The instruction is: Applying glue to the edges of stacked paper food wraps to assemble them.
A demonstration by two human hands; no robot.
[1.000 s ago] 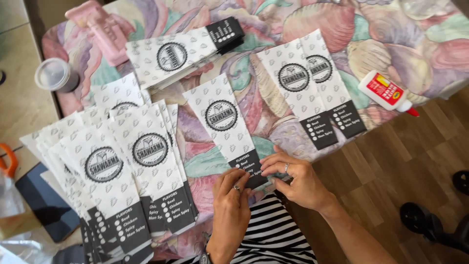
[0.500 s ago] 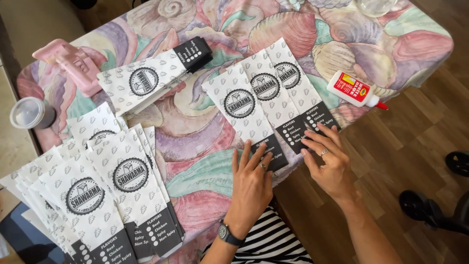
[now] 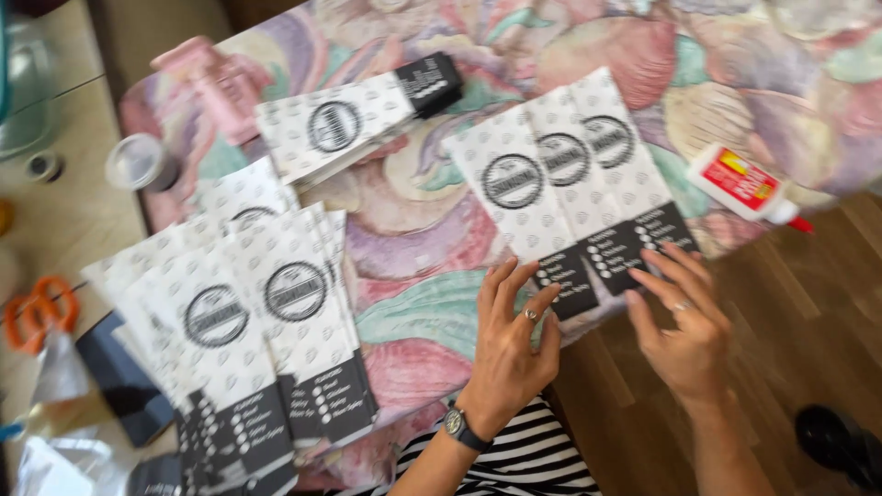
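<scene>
You look to be at the laying-out step: three white patterned paper bags (image 3: pixel 560 174) lie overlapped in a row near the edge of the surface (image 3: pixel 432 248), black bottoms toward you. Your left hand (image 3: pixel 510 354) hovers at the black end of the nearest bag with fingers spread, its grip holding nothing; your right hand (image 3: pixel 684 321) rests its fingertips at the black end of the farthest bag, fingers also spread and pinching nothing. The next move, as I judge it, calls for pressing the ends flat and keeping the row's overlap even. A glue bottle (image 3: pixel 744 184) lies just right of the row. A fanned stack of like bags (image 3: pixel 266 312) sits well to your left, another bundle (image 3: pixel 349 124) beyond it. The surface wears a swirled pastel cloth; wood flooring (image 3: pixel 808 303) shows on the right, orange scissors (image 3: pixel 37 308) at far left.
</scene>
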